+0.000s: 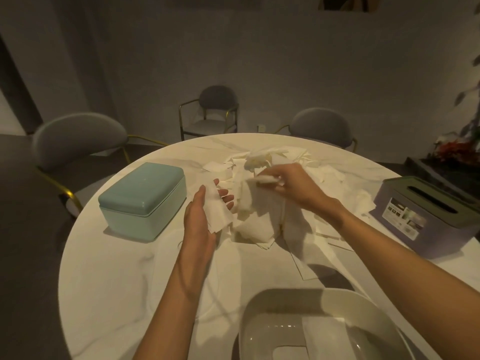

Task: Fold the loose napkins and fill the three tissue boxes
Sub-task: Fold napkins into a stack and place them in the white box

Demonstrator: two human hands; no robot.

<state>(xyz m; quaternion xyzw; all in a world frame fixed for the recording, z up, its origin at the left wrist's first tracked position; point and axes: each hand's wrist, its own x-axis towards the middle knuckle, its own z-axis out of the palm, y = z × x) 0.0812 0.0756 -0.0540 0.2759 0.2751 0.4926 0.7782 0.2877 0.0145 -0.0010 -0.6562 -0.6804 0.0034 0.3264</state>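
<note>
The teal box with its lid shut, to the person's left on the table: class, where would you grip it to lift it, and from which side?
Probably grip the teal box across its two long side walls below the lid seam, coming straight down from above. The rounded lid offers little purchase and might lift off alone. The left hand is nearest, though it now holds a napkin.

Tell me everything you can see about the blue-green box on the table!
The teal box is a rounded rectangle that looks like smooth plastic. It has two parts: a deeper base and a slightly domed lid, which is closed. It sits upright and flat on the white round table, on the left side, beside the napkin pile but apart from it. Only the table touches it.
</note>
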